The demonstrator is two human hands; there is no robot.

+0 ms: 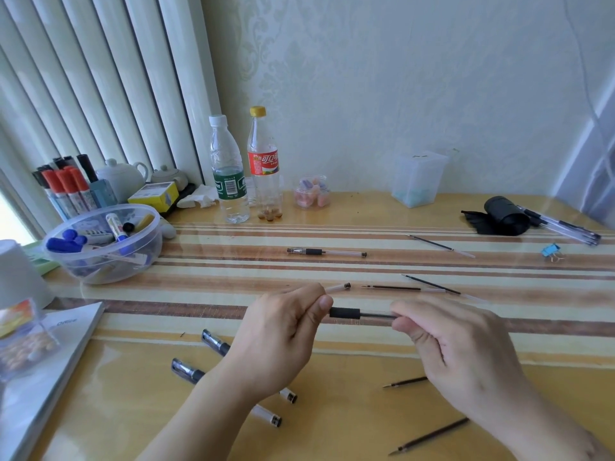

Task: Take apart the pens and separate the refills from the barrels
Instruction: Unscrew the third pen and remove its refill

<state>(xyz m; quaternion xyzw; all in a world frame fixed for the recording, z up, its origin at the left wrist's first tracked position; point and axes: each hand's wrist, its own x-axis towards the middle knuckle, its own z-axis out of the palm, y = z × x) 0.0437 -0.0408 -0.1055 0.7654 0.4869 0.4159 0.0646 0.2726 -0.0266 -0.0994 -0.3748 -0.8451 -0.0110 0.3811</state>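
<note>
Pen (361, 314) held above the table's (332, 367) middle — my left hand (283, 331) pinches its tip end, right hand (446, 337) its clear barrel; it's light, slick plastic — I'd grip the rubber sleeve.

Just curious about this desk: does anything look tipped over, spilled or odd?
Yes: the black pen holder at the far right lies on its side, with clear pens sticking out onto the table. Nothing looks spilled.

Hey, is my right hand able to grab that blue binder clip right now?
Probably not yet: the right hand and left hand both grip a pen. The binder clip lies unobstructed on the table's far right.
</note>
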